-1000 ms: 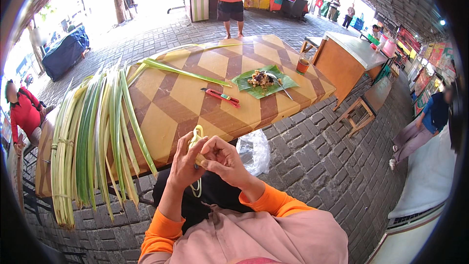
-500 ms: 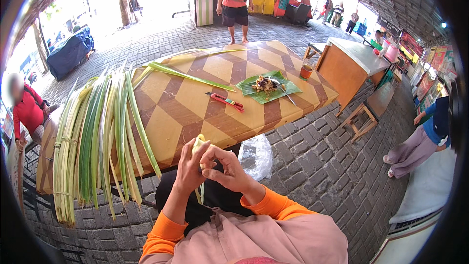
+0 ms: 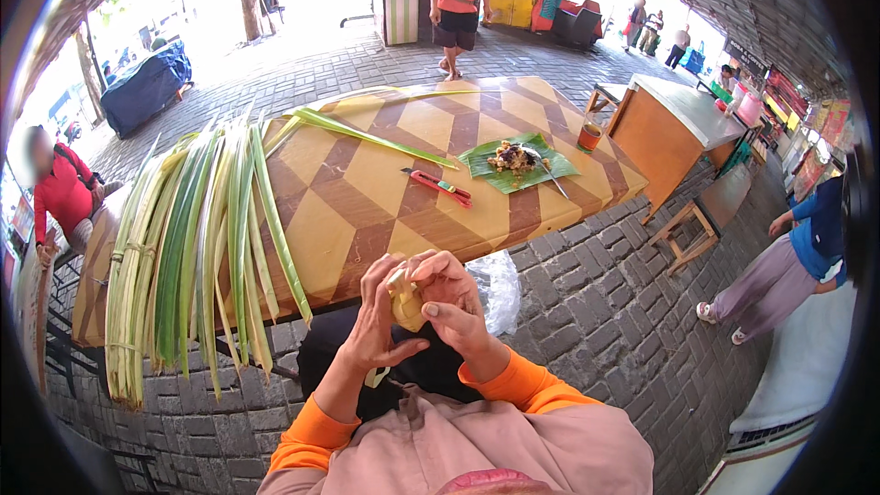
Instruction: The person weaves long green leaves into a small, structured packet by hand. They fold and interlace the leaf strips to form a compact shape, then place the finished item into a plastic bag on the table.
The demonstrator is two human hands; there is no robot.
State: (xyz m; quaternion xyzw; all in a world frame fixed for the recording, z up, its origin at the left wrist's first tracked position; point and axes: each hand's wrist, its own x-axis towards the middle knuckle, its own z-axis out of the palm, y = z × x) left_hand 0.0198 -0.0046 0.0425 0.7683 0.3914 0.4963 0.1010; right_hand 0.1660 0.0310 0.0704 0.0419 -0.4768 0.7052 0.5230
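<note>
Close to my lap, just off the near table edge, both hands hold a small yellow folded palm-leaf piece (image 3: 406,306). My left hand (image 3: 368,316) is curled round its left side, thumb below. My right hand (image 3: 453,302) pinches its upper right side with thumb and fingers. A pale strip end shows beneath the left hand; fingers partly cover the piece. On the left of the patterned table (image 3: 353,220) lies a big bundle of long green and yellow palm leaves (image 3: 188,247), its ends hanging over the edge. A red cutter knife (image 3: 442,188) lies beyond my hands.
Food on a green leaf (image 3: 550,162) with a spoon and a glass of brown drink (image 3: 589,137) stand at the table's right. One long leaf strip (image 3: 376,137) lies across it. A clear plastic bag (image 3: 498,289) hangs below. Several people are around, one beyond the table.
My hands have lifted and turned the leaf piece, so more of its yellow face shows. The view has shifted slightly. The person beyond the table has taken a step.
</note>
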